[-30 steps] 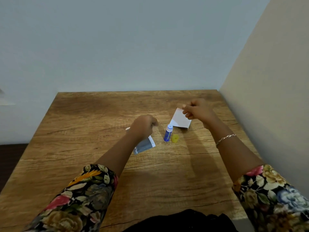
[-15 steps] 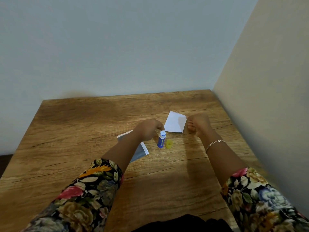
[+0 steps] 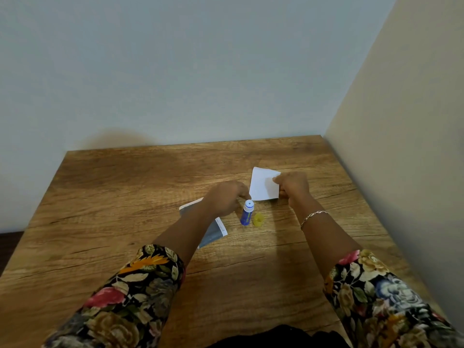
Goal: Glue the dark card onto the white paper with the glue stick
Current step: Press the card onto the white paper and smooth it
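Pinching white paper edge w/ right hand; thin, floppy. Left hand grip unclear; dark card prob stiffer, lift by corner.

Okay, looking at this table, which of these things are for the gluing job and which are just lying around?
For the job: white paper, gripped at its right edge by the right hand; dark card, partly under the left forearm; glue stick, standing upright.
Just lying about: small yellow piece beside the glue stick, possibly its cap.
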